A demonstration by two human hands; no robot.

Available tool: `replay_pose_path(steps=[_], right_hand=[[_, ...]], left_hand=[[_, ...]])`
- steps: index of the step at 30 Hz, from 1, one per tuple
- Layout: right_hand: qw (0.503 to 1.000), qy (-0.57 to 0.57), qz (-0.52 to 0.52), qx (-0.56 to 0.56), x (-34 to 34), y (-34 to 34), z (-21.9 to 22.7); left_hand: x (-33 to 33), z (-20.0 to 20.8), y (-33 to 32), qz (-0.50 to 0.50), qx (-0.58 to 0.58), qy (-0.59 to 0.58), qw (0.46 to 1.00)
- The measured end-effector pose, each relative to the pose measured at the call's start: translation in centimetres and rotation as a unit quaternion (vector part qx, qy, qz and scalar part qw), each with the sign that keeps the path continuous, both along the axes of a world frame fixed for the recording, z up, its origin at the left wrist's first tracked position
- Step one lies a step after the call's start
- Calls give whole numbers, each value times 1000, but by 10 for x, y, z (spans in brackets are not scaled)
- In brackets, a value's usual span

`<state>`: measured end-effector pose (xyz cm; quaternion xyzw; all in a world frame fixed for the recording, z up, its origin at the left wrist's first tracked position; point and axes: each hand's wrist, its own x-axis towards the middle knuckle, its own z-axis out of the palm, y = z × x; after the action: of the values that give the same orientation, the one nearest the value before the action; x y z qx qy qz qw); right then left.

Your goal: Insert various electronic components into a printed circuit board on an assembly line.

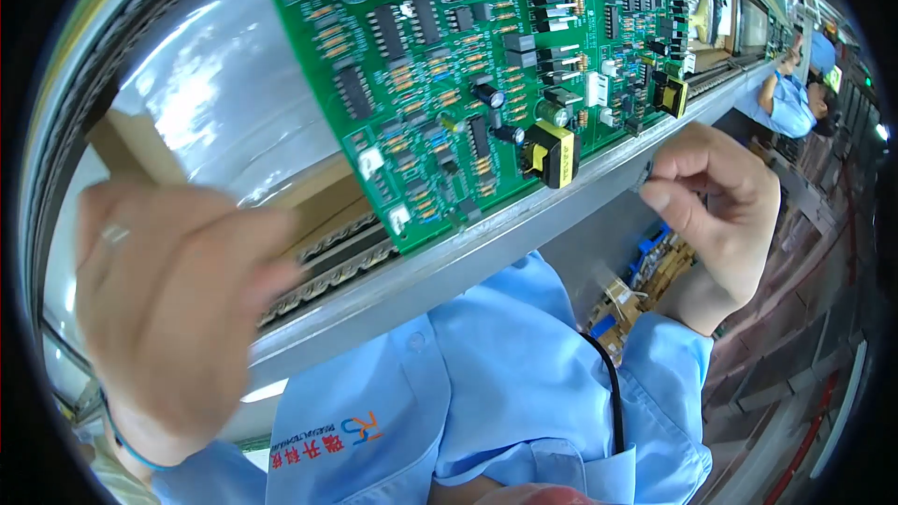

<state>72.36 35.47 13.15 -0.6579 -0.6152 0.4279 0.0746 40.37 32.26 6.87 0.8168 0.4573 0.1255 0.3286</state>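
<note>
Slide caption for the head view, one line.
Right hand pinches a small dark part near the green circuit board; left hand, blurred, is at the board's left.

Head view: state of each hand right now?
Left hand: blurred; grip and contents cannot be told.
Right hand: closed, thumb and forefinger pinching a tiny dark piece, exact shape unclear.

Circuit board (513,65) on conveyor rail (374,295), left hand (173,290) to its left, right hand (739,224) beside the rail
</note>
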Motion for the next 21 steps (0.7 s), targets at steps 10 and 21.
replay_pose_path(steps=[10,21], right_hand=[[965,99,176,165,-5,-35,-8],[954,195,131,185,19,-50,-20]], left_hand=[[91,-2,5,-51,-95,-218,970],[119,5,-2,-39,-72,-309,948]])
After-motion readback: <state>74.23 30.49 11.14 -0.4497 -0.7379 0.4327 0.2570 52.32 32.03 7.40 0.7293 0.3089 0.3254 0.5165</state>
